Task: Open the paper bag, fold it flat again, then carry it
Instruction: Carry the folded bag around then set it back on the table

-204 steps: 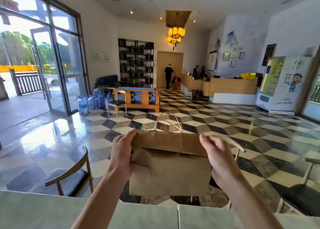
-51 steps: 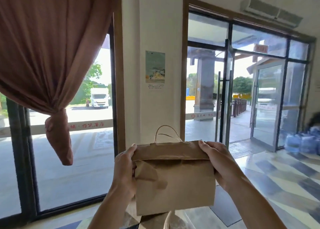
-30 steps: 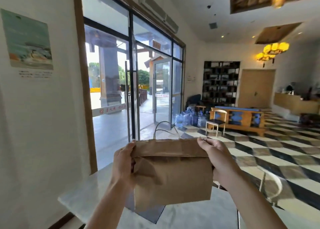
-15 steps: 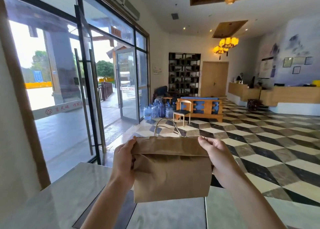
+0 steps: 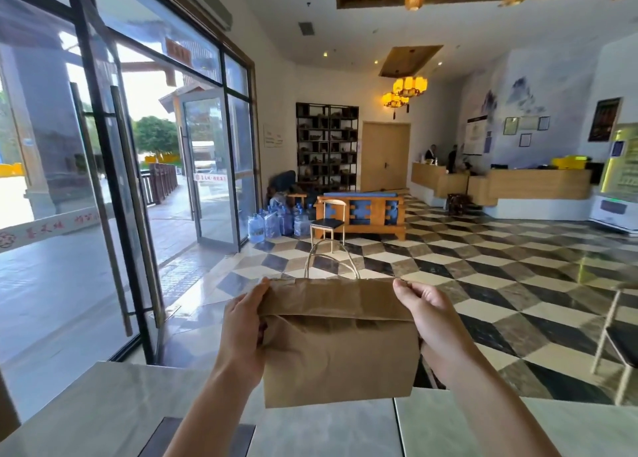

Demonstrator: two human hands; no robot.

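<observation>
A brown paper bag [image 5: 338, 349] hangs flat in front of me, its top part folded over toward me and its twine handles sticking up above the fold. My left hand [image 5: 241, 325] grips the bag's left edge at the fold. My right hand [image 5: 428, 315] pinches the right top corner, fingers behind the paper. The bag is held in the air above the near edge of a pale marble table [image 5: 103, 411].
Glass doors [image 5: 114, 194] stand at the left. A checkered floor stretches ahead, with a chair [image 5: 328, 225], a wooden bench [image 5: 366, 213] and several water jugs [image 5: 272, 223]. A reception counter [image 5: 518, 187] with people is far right. Another chair [image 5: 618, 339] is at my right.
My view has swung right from a curtained window past the glass doors to the lobby. The bag stays held the same way in both hands, now over the table's edge.
</observation>
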